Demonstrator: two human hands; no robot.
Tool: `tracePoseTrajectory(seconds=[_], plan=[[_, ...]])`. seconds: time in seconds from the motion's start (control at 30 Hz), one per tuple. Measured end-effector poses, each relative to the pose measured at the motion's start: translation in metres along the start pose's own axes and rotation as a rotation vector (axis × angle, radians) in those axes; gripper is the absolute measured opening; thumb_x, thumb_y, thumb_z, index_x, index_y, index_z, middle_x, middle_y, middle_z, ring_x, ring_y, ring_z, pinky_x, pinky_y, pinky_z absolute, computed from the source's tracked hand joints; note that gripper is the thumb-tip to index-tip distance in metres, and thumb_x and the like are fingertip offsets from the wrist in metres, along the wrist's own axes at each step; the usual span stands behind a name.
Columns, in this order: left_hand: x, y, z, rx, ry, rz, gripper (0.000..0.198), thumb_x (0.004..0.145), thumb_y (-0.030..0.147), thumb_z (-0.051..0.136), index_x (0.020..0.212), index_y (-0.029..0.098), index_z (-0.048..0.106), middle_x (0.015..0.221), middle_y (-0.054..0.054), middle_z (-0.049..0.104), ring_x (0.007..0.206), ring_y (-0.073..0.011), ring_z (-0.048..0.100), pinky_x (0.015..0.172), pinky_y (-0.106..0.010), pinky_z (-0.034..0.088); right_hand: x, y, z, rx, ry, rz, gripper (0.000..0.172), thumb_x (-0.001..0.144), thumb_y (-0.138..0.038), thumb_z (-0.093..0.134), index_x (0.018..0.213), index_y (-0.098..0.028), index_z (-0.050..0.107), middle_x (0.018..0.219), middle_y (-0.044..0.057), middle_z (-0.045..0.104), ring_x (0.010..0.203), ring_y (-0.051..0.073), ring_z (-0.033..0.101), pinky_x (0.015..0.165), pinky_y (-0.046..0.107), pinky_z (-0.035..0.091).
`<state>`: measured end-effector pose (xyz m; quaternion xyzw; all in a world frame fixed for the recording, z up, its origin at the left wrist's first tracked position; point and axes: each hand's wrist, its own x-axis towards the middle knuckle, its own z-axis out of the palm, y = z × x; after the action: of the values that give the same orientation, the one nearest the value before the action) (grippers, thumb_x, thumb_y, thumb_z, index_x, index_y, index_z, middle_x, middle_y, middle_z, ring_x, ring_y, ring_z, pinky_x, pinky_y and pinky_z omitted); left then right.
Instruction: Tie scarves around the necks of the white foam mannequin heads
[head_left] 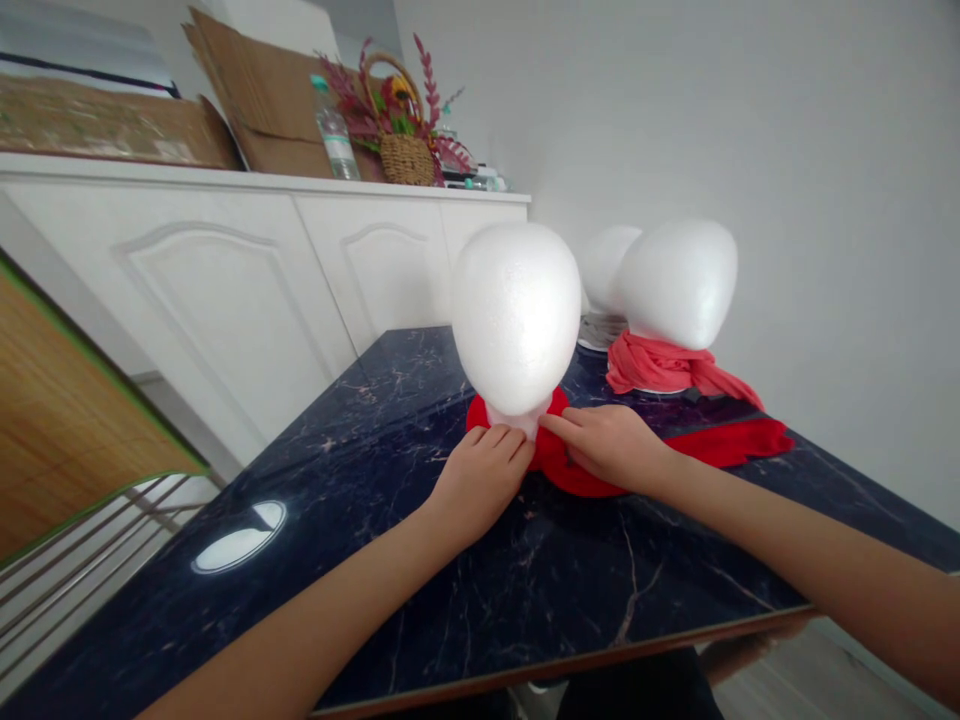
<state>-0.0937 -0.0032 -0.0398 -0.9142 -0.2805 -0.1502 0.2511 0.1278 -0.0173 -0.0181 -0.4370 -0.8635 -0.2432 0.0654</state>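
Observation:
A white foam mannequin head (pixel 517 310) stands upright on the table in front of me. Around the base of its neck lies a red scarf (pixel 577 480), and one end trails off to the right over the tabletop. My left hand (pixel 487 470) is at the front of the neck, its fingers curled onto the red cloth. On the right side of the neck, my right hand (pixel 611 440) pinches the scarf between thumb and fingers. My hands hide part of the cloth and the lower neck.
Behind to the right, a second foam head (pixel 679 280) wears a coral scarf (pixel 652 362); another foam head (pixel 604 262) stands behind it. The dark marbled table (pixel 360 480) ends near my body. White cabinets (pixel 217 270) hold cardboard, a bottle (pixel 335 130) and a flower basket (pixel 406 158).

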Motion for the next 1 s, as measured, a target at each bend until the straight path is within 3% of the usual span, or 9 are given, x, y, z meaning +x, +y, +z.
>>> tracePoseTrajectory(seconds=[0.1, 0.2, 0.37, 0.6, 0.83, 1.0], plan=[[0.0, 0.0, 0.004, 0.021, 0.045, 0.056, 0.015, 0.094, 0.019, 0.054, 0.106, 0.016, 0.061, 0.101, -0.005, 0.066, 0.093, -0.0239, 0.059, 0.075, -0.038, 0.044, 0.005, 0.001, 0.004, 0.004, -0.018, -0.108, 0.022, 0.094, -0.01, 0.049, 0.111, -0.019, 0.06, 0.092, 0.003, 0.064, 0.077, 0.017, 0.061, 0.058, 0.03, 0.025], [-0.004, 0.0, 0.004, -0.013, 0.045, 0.072, 0.006, 0.092, 0.019, 0.058, 0.097, 0.018, 0.062, 0.093, -0.002, 0.066, 0.087, -0.0227, 0.058, 0.072, -0.037, 0.043, 0.007, 0.01, 0.005, 0.024, -0.034, -0.123, 0.011, 0.095, -0.013, 0.052, 0.097, -0.019, 0.061, 0.09, 0.003, 0.063, 0.078, 0.017, 0.06, 0.059, 0.03, 0.025], [-0.016, -0.015, -0.009, -0.177, -0.071, 0.077, 0.01, 0.094, 0.019, 0.054, 0.1, 0.02, 0.062, 0.098, -0.002, 0.067, 0.092, -0.0218, 0.057, 0.076, -0.035, 0.042, 0.005, 0.03, 0.001, 0.083, -0.052, -0.072, 0.011, 0.096, -0.012, 0.052, 0.097, -0.016, 0.062, 0.09, 0.003, 0.064, 0.083, 0.017, 0.061, 0.062, 0.028, 0.03], [-0.034, -0.071, -0.03, -0.494, -0.282, 0.18, 0.018, 0.1, 0.025, 0.044, 0.106, 0.024, 0.061, 0.113, -0.002, 0.062, 0.109, -0.0186, 0.05, 0.099, -0.032, 0.037, 0.005, 0.066, 0.007, 0.092, -0.004, 0.029, 0.017, 0.098, -0.014, 0.047, 0.103, -0.016, 0.063, 0.091, 0.005, 0.062, 0.085, 0.018, 0.059, 0.064, 0.026, 0.034], [-0.071, -0.135, -0.023, -0.359, -0.356, 0.067, 0.019, 0.096, 0.032, 0.05, 0.097, 0.03, 0.069, 0.139, -0.004, 0.045, 0.127, -0.0266, 0.04, 0.106, -0.041, 0.036, 0.002, 0.106, 0.023, 0.086, 0.048, 0.039, 0.02, 0.098, -0.014, 0.044, 0.105, -0.016, 0.063, 0.094, 0.007, 0.062, 0.09, 0.02, 0.06, 0.072, 0.027, 0.039], [-0.092, -0.176, -0.011, -0.236, -0.365, 0.012, 0.022, 0.095, 0.03, 0.05, 0.096, 0.028, 0.071, 0.135, -0.007, 0.049, 0.125, -0.0265, 0.047, 0.104, -0.04, 0.042, 0.001, 0.12, 0.021, 0.061, 0.055, 0.037, 0.027, 0.098, -0.012, 0.039, 0.105, -0.015, 0.065, 0.092, 0.008, 0.061, 0.089, 0.02, 0.057, 0.076, 0.029, 0.04]])
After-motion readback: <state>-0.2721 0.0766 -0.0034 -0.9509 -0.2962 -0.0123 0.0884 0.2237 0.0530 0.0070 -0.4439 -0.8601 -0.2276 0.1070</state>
